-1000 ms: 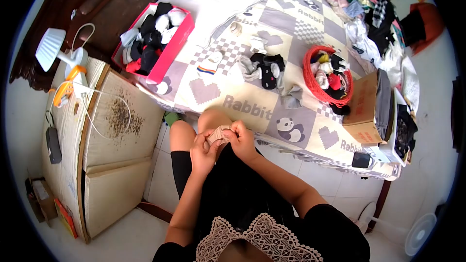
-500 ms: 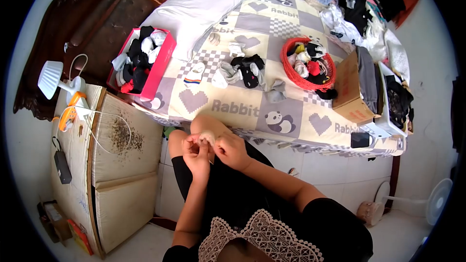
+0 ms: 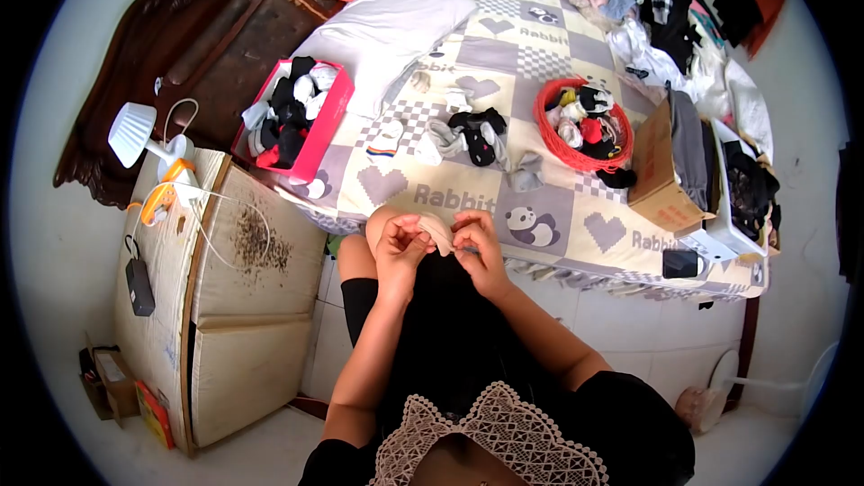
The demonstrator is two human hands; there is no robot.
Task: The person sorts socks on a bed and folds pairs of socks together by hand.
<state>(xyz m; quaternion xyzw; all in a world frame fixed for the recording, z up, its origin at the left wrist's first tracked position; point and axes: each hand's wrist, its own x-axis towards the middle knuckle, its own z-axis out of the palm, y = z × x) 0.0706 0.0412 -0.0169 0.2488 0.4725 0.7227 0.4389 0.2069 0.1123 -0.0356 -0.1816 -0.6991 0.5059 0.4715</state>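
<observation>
A small beige cloth item (image 3: 436, 233), perhaps a sock, is stretched between my two hands above my lap. My left hand (image 3: 401, 247) pinches its left side. On the other side my right hand (image 3: 479, 250) grips the edge with bent fingers. Just beyond, on the bed (image 3: 450, 202), lie grey and black socks (image 3: 477, 137), a white sock with striped trim (image 3: 385, 139) and a grey sock (image 3: 526, 171). A pink box (image 3: 326, 126) of socks stands to the left, and a red basket (image 3: 545, 130) of socks to the right.
A cardboard box (image 3: 661, 171) and a white bin (image 3: 724, 216) with dark clothes stand at the bed's right, near a phone (image 3: 681, 263). Clothes (image 3: 666, 27) are heaped behind. At the left is a cabinet (image 3: 247, 306) with a lamp (image 3: 135, 135); a pillow (image 3: 387, 27) lies farther back.
My hands have moved up and to the right and a little apart, and the beige item is now drawn out between them. The whole view has shifted slightly.
</observation>
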